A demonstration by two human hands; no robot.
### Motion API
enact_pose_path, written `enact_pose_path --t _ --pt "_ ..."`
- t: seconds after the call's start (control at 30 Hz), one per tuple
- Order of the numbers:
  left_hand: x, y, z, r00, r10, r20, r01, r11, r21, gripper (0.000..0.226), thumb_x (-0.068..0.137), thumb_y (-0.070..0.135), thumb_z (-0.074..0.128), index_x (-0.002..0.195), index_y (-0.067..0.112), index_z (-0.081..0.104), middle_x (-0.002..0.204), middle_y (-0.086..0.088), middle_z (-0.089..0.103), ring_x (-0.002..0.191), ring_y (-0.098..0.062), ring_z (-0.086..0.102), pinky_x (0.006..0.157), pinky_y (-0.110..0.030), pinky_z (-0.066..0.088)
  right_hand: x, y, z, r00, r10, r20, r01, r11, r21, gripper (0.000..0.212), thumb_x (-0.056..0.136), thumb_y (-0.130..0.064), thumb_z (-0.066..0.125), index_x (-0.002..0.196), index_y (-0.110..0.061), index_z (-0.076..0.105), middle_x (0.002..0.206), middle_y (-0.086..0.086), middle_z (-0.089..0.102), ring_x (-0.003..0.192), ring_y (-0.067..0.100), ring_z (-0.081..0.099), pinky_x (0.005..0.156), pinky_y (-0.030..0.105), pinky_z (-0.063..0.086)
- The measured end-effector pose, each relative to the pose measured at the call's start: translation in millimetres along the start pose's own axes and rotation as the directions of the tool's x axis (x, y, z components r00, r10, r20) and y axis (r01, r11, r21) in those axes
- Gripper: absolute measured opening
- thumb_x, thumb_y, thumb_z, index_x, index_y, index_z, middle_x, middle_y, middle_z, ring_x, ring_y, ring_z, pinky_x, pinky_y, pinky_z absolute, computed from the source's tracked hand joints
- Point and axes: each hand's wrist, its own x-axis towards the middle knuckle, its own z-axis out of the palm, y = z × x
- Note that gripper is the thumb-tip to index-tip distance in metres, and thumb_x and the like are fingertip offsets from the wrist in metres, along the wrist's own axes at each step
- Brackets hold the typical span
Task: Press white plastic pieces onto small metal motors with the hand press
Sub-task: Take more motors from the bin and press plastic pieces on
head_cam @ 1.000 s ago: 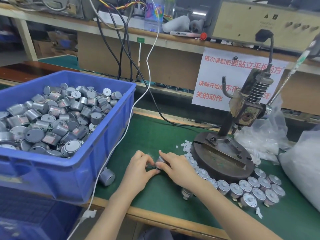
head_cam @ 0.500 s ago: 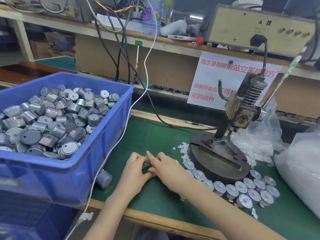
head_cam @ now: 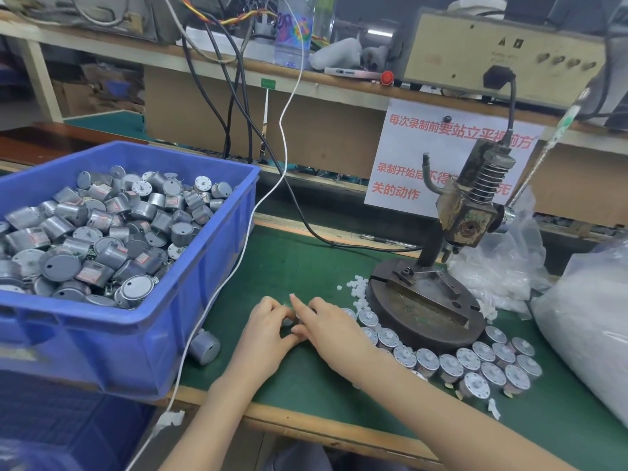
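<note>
Just left of the press (head_cam: 424, 309), the left hand (head_cam: 268, 334) and right hand (head_cam: 329, 329) are both pinching a small grey motor (head_cam: 288, 322). The fingers are covering more of it than a second ago. Silver finished motors (head_cam: 475, 363) are curving round the press's front, and white pieces (head_cam: 356, 287) are lying at its left. Behind the press, a sign (head_cam: 407, 158) is reading "每次录制前要站立平视前方" in red.

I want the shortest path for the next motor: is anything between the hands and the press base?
The left hand and right hand hold a motor. Between it and the press base stand capped motors along its near rim, with loose white pieces farther back. Lifting over should clear.
</note>
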Motion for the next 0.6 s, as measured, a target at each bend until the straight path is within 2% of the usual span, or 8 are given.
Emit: enact_pose_path --t 0.17,0.33,0.47,0.6 --pt "2.3 2.5 2.2 0.999 -0.029 0.014 0.027 0.996 0.086 0.027 0.081 0.03 0.067 0.099 0.011 0.063 0.09 0.006 0.04 0.087 -0.01 0.039 0.067 -0.021 0.031 1.8 -0.9 0.7 0.999 0.037 0.023 -0.038 0.998 0.044 0.054 0.101 -0.037 0.031 0.15 -0.019 0.015 0.114 0.013 0.045 0.102 0.03 0.049 0.078 0.036 0.038" --pt "3.3 4.8 0.5 0.999 -0.028 0.02 0.026 0.996 0.091 0.028 0.081 0.034 0.066 0.102 0.016 0.064 0.089 0.009 0.039 0.086 -0.008 0.039 0.065 -0.022 0.027 3.0 2.6 1.2 0.998 0.054 0.036 -0.056 0.995 0.08 0.054 0.101 -0.036 0.03 0.15 -0.021 0.013 0.115 0.013 0.044 0.103 0.028 0.048 0.081 0.034 0.038" --pt "2.1 3.6 0.3 1.0 -0.007 0.028 0.004 0.995 0.1 0.027 0.083 0.034 0.063 0.103 0.016 0.062 0.094 0.008 0.042 0.094 -0.012 0.046 0.071 -0.022 0.033 1.9 3.2 1.2 0.999 0.044 0.028 -0.046 0.993 0.108 0.054 0.101 -0.036 0.032 0.15 -0.023 0.013 0.112 0.011 0.044 0.1 0.026 0.048 0.078 0.031 0.036" --pt "0.9 2.9 1.1 0.999 0.008 0.032 -0.012 0.992 0.122 0.026 0.084 0.031 0.062 0.101 0.012 0.059 0.092 0.007 0.04 0.095 -0.015 0.046 0.07 -0.023 0.032 1.3 3.4 1.5 0.999 0.026 0.022 -0.027 0.997 0.072 0.054 0.101 -0.037 0.032 0.15 -0.024 0.012 0.113 0.01 0.045 0.1 0.026 0.049 0.077 0.032 0.038"
